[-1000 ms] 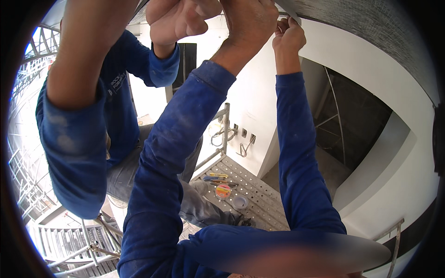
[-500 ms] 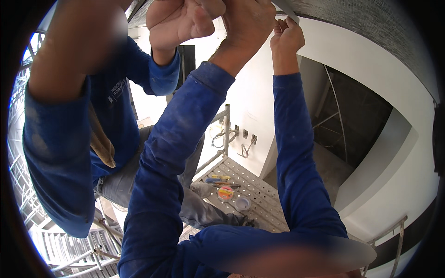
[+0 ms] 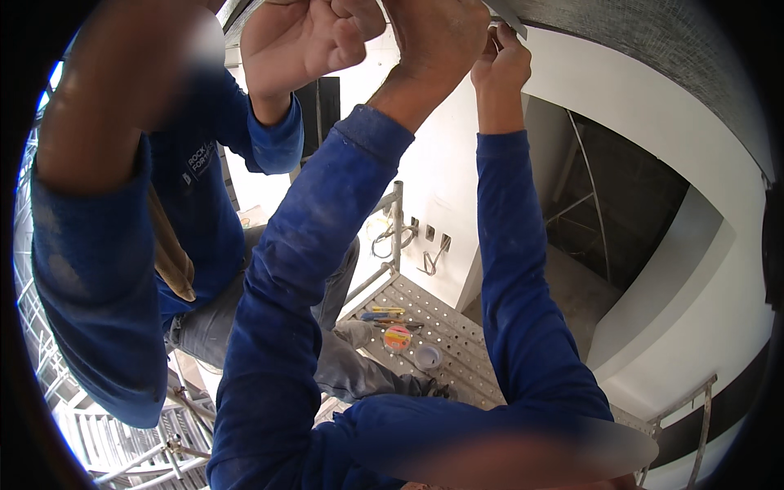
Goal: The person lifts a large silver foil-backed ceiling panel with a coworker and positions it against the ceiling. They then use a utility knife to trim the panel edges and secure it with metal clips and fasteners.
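Both my arms reach overhead in blue sleeves. My left hand (image 3: 441, 41) is raised at the top edge of the head view, its back and wrist showing; its fingertips are cut off, so what it touches is hidden. My right hand (image 3: 502, 67) is closed, thumb and curled fingers at the lower end of a narrow grey strip (image 3: 508, 16). This strip runs along the edge of a dark, cross-hatched overhead panel (image 3: 621, 41). Left of my left hand, a co-worker's hand (image 3: 306, 41) is raised with bent fingers.
A co-worker in blue stands close at left, one forearm (image 3: 94, 139) near the camera. Below, a perforated metal platform (image 3: 457, 327) carries a cutter (image 3: 382, 315), a round colourful-lidded tub (image 3: 398, 338) and a cup (image 3: 427, 357). A scaffold post (image 3: 398, 229) rises by wall wires (image 3: 437, 257).
My right hand has shifted slightly left, still at the strip's end. The co-worker's raised hand and near arm have moved a little left. My left hand stays almost in place.
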Demonstrator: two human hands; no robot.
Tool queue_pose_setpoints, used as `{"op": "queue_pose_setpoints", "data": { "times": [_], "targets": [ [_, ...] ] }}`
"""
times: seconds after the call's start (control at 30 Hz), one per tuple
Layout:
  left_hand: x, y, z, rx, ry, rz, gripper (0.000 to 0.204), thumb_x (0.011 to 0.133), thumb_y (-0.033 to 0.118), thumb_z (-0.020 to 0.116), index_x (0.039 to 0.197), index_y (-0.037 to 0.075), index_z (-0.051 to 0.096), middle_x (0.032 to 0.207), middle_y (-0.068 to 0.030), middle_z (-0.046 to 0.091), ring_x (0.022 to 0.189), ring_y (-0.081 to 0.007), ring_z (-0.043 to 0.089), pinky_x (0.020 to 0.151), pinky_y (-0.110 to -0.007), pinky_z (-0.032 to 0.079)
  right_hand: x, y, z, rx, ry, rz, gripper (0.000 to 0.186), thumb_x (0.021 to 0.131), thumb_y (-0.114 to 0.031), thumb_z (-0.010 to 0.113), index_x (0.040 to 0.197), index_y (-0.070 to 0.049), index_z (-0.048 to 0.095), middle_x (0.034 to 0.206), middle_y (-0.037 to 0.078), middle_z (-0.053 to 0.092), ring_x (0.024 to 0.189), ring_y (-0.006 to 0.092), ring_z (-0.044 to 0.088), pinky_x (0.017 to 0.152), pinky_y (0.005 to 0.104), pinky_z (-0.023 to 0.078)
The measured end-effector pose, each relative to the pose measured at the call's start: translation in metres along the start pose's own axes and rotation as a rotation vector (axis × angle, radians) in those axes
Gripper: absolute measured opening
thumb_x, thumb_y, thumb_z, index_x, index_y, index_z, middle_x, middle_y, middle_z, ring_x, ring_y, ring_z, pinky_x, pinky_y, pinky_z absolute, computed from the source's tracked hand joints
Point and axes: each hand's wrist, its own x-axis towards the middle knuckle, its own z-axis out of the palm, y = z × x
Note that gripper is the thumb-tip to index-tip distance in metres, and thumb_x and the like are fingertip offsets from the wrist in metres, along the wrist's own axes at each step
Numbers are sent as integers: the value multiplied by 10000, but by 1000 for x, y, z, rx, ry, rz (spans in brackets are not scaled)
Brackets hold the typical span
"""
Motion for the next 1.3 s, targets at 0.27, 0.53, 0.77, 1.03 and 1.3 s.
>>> {"op": "queue_pose_setpoints", "data": {
  "times": [0.27,0.53,0.77,1.03,1.3],
  "targets": [
    [-5,-4,2,-22,11,22,249,1043,186,550,1075,-60,566,796,-293,673,706,-480,670,613,-525,492,12,0,-29,112,-113,142,448,956,71,547,1399,42,482,1113,157,563,936,292,591,839,459,580],
    [-6,-8,2,37,-52,-71,256,1051,194,536,1062,-59,567,763,-285,662,693,-484,666,602,-529,500,14,-2,-42,110,-226,229,550,934,125,522,1457,-24,436,1181,146,519,970,301,569,867,467,558],
    [-4,-5,-1,-32,-61,-107,276,1052,198,528,1020,-74,559,740,-288,652,668,-495,654,590,-536,495,20,-4,-45,39,-392,212,549,968,76,443,1512,38,373,1368,158,526,1241,285,529,1082,476,455],
    [-6,-4,-1,-13,-53,-85,273,1045,193,545,1006,-77,544,733,-296,647,671,-495,656,585,-538,492,11,-9,-41,54,-256,155,485,969,68,511,1445,3,447,1230,151,542,1095,288,554,950,459,504],
    [-7,-4,0,-10,5,-33,255,1039,176,547,1031,-78,535,726,-300,644,675,-494,660,594,-541,500,18,-12,-36,-23,-323,70,340,1044,-21,483,1346,118,552,1352,170,600,1312,282,561,1149,441,456]
  ]
}}
